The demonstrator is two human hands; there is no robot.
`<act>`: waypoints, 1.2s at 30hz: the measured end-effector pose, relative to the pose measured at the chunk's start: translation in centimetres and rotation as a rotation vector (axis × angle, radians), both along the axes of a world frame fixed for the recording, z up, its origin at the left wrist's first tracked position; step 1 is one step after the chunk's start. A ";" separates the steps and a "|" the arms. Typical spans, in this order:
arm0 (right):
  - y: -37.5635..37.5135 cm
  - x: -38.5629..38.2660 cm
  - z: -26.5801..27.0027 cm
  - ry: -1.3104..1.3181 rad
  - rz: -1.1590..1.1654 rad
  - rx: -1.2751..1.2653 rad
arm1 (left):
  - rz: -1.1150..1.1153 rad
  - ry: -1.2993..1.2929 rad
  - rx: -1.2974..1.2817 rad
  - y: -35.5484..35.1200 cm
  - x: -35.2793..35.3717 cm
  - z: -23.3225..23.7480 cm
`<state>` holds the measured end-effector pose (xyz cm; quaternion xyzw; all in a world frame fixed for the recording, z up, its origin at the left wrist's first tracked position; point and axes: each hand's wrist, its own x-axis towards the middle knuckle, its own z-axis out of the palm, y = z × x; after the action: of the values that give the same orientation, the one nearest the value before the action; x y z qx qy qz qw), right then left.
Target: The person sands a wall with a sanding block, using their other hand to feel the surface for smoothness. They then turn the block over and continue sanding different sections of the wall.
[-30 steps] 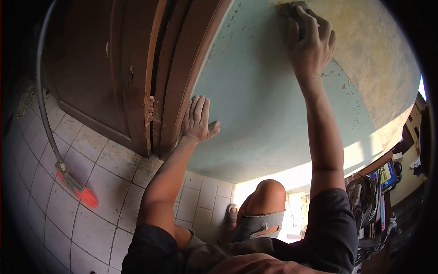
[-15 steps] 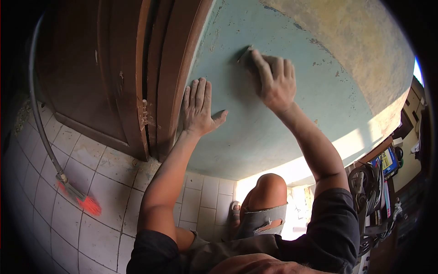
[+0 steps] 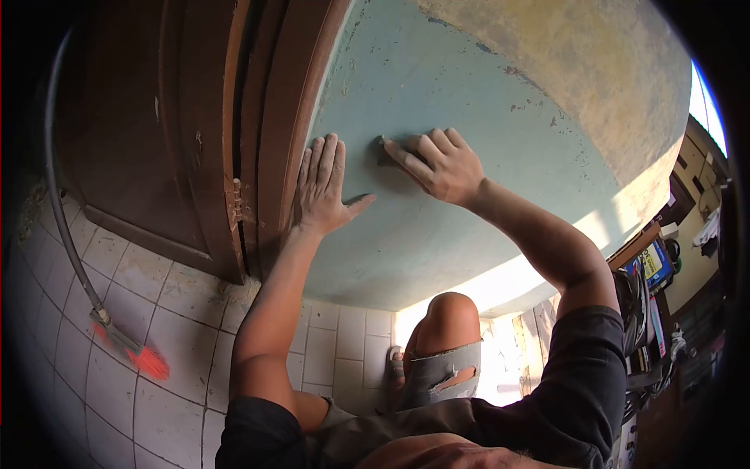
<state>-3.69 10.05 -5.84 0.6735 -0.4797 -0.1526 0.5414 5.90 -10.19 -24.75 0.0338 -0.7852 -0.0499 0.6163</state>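
My right hand (image 3: 445, 168) is closed around a small flat scraper (image 3: 383, 152), held against the pale blue-green wall (image 3: 406, 242). Fingers and shadow hide most of the scraper, so its full shape cannot be made out. Flat on the same wall, to the left, lies my left hand (image 3: 322, 187), with its thumb stretched out and its fingers pointing up. Its outer edge is close to the brown door frame (image 3: 291, 102). Higher on the wall, paint has peeled along the border with a yellowish bare patch (image 3: 570, 55).
A brown door (image 3: 117, 125) stands at left. On the tiled floor (image 3: 168, 406) rests a broom with orange-red bristles (image 3: 148, 362), its long handle rising along the left edge. Cluttered shelves (image 3: 652, 273) stand at right. My bent knee (image 3: 445, 320) is below the wall.
My right hand has moved down and left along the wall with the scraper, closer to my left hand. The left hand stays flat on the wall; the view has shifted slightly.
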 end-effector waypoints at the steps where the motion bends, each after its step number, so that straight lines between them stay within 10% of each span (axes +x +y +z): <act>1: 0.7 -0.1 1.5 0.010 0.003 0.002 | -0.028 -0.040 -0.004 -0.2 0.3 0.0; 6: -1.0 -0.1 14.9 -0.316 -0.034 -0.922 | -0.036 -0.100 0.038 0.0 0.1 -0.1; 8: -2.2 -1.0 10.8 -0.247 -0.029 -1.068 | -0.041 -0.108 0.049 0.3 -0.2 0.1; 12: 1.4 -0.1 -8.1 -0.137 0.007 -0.086 | -0.028 -0.136 0.045 0.1 0.4 0.2; 15: 2.5 -0.7 -3.5 -0.095 0.001 -0.131 | -0.025 -0.238 0.024 -0.1 1.4 -0.3; 18: 0.2 -1.9 8.2 -0.085 0.064 -0.743 | -0.032 -0.201 -0.004 -0.3 1.1 -1.0; 21: -1.4 -2.4 6.6 -0.131 0.035 -1.028 | -0.041 -0.158 0.030 0.0 0.6 -1.1; 25: 2.2 -1.1 -10.6 -0.126 -0.019 -0.165 | -0.049 -0.145 0.021 -0.1 0.9 -1.6; 32: -1.8 2.0 9.8 -0.101 0.060 -0.771 | 0.027 -0.052 -0.036 -0.6 -0.8 -2.4; 36: -1.8 -0.5 -3.1 -0.124 0.021 -0.579 | 0.045 0.067 -0.068 -0.8 -1.3 -2.4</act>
<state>-4.16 8.29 -8.97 0.5040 -0.5284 0.0377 0.6822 4.62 -11.03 -27.11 0.0289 -0.7643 -0.0102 0.6441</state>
